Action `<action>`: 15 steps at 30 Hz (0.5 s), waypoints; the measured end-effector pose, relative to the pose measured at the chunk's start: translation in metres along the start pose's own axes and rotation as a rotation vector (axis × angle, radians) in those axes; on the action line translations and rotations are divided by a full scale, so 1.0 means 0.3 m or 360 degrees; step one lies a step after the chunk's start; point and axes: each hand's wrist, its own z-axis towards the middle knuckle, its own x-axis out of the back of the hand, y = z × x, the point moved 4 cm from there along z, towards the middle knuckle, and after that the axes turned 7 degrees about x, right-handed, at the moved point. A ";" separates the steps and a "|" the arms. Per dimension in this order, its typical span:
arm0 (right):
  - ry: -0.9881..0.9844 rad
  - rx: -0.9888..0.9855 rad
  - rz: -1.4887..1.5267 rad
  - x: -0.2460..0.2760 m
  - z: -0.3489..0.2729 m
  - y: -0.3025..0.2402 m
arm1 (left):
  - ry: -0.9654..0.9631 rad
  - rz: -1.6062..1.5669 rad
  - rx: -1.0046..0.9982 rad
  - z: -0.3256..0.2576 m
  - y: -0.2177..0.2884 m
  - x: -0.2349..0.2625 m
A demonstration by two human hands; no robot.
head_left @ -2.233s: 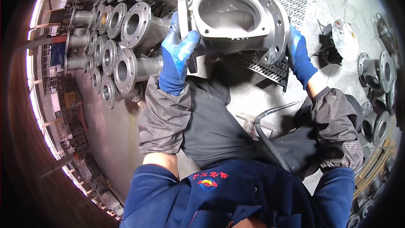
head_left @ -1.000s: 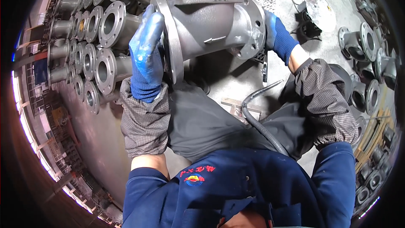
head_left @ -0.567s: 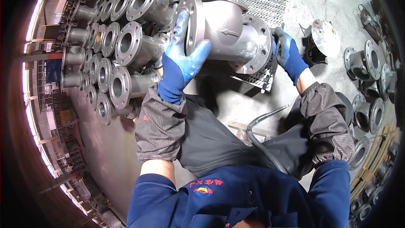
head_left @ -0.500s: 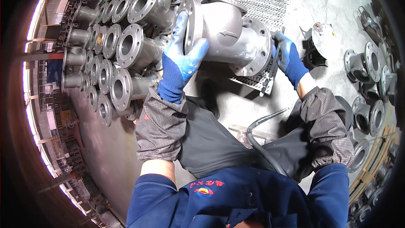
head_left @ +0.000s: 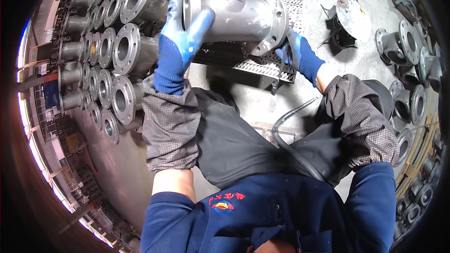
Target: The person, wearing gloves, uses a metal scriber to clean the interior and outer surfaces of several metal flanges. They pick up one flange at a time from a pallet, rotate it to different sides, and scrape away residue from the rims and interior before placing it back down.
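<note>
A grey cast-metal valve body [head_left: 234, 16] with round bolt-hole flanges lies on its side on a metal grating stand [head_left: 253, 65]. My left hand [head_left: 185, 30], in a blue coated glove, holds its left flange, thumb and fingers spread along either side of the rim. Close by the lower edge of the right flange is my gloved right hand [head_left: 295, 51]. Its fingers are curled round a thin dark bar [head_left: 277, 77], which slants down past the front of the grating; what kind of tool it is I cannot make out.
Stacked flanged castings [head_left: 124, 49] crowd the left side. More castings [head_left: 408, 42] stand along the right. A round-topped stool [head_left: 351, 18] is beyond my right hand. A dark ribbed hose [head_left: 293, 147] lies across my lap.
The view has shifted, so the valve body and stand sit higher and farther left. My right hand has moved left with the dark bar, closer to the right flange. My left hand keeps its hold.
</note>
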 end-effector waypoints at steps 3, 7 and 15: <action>0.0280 -0.0209 0.0663 -0.003 0.022 0.052 | -0.0289 -0.0137 0.0122 -0.034 -0.021 -0.003; 0.0472 -0.0699 0.1357 -0.027 0.023 0.072 | -0.0131 -0.0188 -0.0037 -0.055 -0.046 0.005; 0.0244 -0.0589 0.1182 -0.040 -0.128 0.020 | 0.0096 -0.0115 0.0343 -0.243 -0.052 0.062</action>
